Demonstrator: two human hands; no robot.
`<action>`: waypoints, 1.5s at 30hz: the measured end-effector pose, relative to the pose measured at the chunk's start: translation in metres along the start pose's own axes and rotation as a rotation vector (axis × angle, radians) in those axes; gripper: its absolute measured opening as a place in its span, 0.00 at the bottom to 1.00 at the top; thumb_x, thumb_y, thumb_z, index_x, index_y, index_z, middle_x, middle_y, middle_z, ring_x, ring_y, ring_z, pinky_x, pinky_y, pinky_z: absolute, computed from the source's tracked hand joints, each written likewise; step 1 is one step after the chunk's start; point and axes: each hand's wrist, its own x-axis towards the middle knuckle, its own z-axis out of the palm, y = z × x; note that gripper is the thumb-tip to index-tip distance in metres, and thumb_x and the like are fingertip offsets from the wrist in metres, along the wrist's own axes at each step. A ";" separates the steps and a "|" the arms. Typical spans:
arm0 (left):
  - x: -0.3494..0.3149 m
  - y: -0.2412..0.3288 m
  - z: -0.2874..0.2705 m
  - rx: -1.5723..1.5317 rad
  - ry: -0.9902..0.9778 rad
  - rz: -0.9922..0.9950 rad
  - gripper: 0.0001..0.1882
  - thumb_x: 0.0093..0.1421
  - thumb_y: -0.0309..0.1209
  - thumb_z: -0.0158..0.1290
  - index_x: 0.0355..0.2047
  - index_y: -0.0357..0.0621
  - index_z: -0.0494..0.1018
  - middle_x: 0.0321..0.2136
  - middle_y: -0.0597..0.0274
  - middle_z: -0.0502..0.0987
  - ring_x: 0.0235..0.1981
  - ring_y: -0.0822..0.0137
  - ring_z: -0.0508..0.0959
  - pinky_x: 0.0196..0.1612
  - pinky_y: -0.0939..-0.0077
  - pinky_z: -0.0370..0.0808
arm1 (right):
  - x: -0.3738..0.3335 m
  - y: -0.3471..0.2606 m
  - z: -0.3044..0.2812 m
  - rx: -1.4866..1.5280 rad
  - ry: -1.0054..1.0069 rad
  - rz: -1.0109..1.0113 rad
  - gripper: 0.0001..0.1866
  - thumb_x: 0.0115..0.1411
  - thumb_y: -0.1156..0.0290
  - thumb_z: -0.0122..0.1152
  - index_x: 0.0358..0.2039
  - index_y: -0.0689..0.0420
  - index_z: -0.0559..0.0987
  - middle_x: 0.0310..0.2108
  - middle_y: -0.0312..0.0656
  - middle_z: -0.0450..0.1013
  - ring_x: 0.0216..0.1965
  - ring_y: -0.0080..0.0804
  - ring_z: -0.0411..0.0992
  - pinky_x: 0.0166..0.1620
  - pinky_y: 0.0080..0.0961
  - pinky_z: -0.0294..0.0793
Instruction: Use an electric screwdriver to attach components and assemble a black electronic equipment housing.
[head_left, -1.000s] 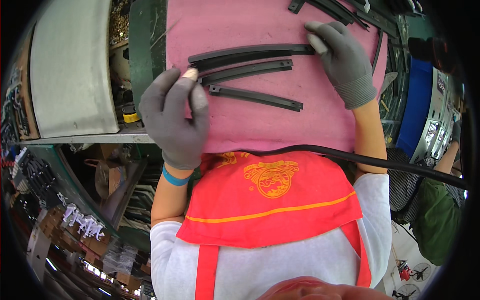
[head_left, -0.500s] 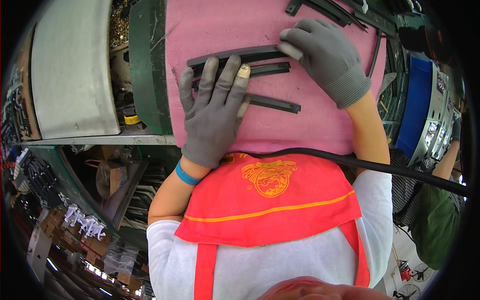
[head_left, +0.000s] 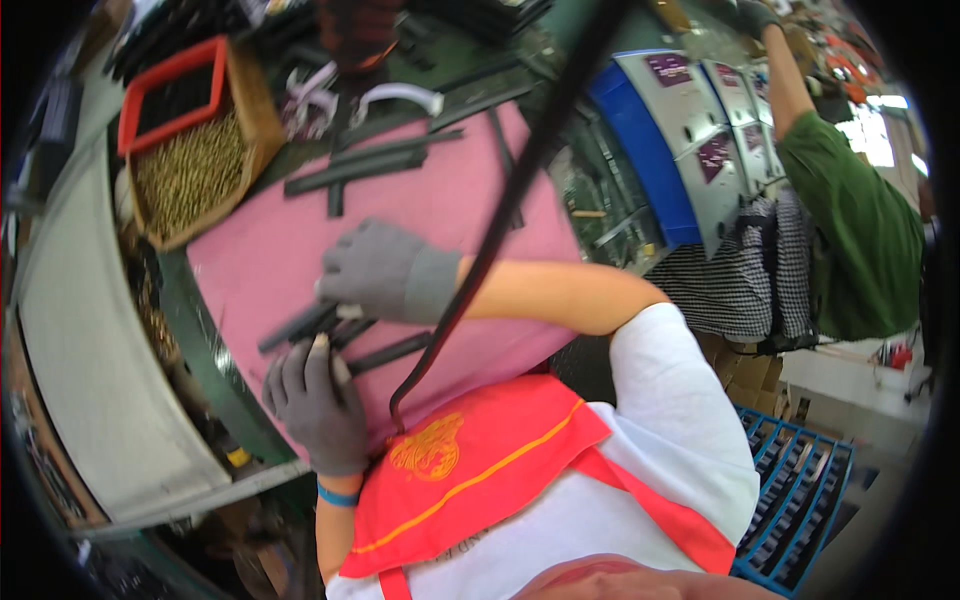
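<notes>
Left hand (head_left: 320, 408): loosely bent, can't tell if holding
Right hand (head_left: 375, 270): curled, can't tell either
Near strips (head_left: 299, 327): at both hands, seemingly unfinished
Far strips (head_left: 358, 171): untouched, near pink mat's (head_left: 265, 270) far edge

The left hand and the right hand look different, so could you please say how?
The left hand points forward, while the right hand points toward the person's left. A blue wristband shows by the left hand; none shows by the right hand. Both wear grey gloves and are close to black strips.
</notes>
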 end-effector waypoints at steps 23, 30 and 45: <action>0.043 -0.009 0.014 -0.117 -0.089 0.104 0.06 0.60 0.29 0.51 0.37 0.44 0.74 0.36 0.58 0.76 0.40 0.55 0.74 0.45 0.62 0.67 | -0.133 0.020 -0.065 -0.135 0.386 0.558 0.06 0.51 0.65 0.63 0.26 0.52 0.79 0.28 0.36 0.74 0.37 0.37 0.72 0.46 0.36 0.69; 0.056 0.006 -0.003 -0.091 -0.128 0.170 0.17 0.63 0.39 0.51 0.48 0.43 0.73 0.51 0.52 0.73 0.54 0.51 0.71 0.56 0.58 0.64 | -0.127 0.010 -0.055 -0.142 0.286 0.484 0.10 0.56 0.59 0.61 0.33 0.50 0.78 0.32 0.35 0.73 0.38 0.36 0.72 0.45 0.35 0.68; -0.016 -0.004 0.010 0.016 -0.247 0.166 0.25 0.65 0.36 0.46 0.61 0.43 0.65 0.63 0.51 0.62 0.65 0.50 0.60 0.67 0.52 0.53 | -0.013 -0.036 0.006 0.095 0.063 0.226 0.09 0.54 0.69 0.57 0.36 0.53 0.76 0.36 0.42 0.71 0.39 0.43 0.74 0.42 0.38 0.74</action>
